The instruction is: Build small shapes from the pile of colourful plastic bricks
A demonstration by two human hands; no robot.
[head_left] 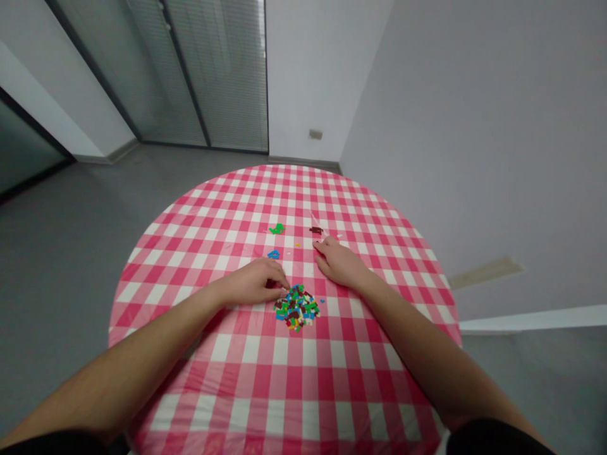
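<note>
A heap of small toy bricks (297, 308) in green, blue, brown, yellow, red and white lies in front of me. My left hand (258, 282) is at its upper left edge, fingers curled and thumb close to the index finger; what they pinch is hidden. Farther out, my right hand (340, 261) is closed just below a small group of dark brown bricks (316, 230). A dark speck shows at its fingertips, too small to name. Green bricks (277, 229) form another group to the left, with blue bricks (274, 254) just beyond my left hand.
Everything lies on a round table with a red-and-white checked cloth (279, 366). A single yellow piece (298, 244) sits between the sorted groups, and a blue piece (322, 301) lies right of the heap. A wall (474, 126) rises at the right; glass partitions (227, 76) stand behind.
</note>
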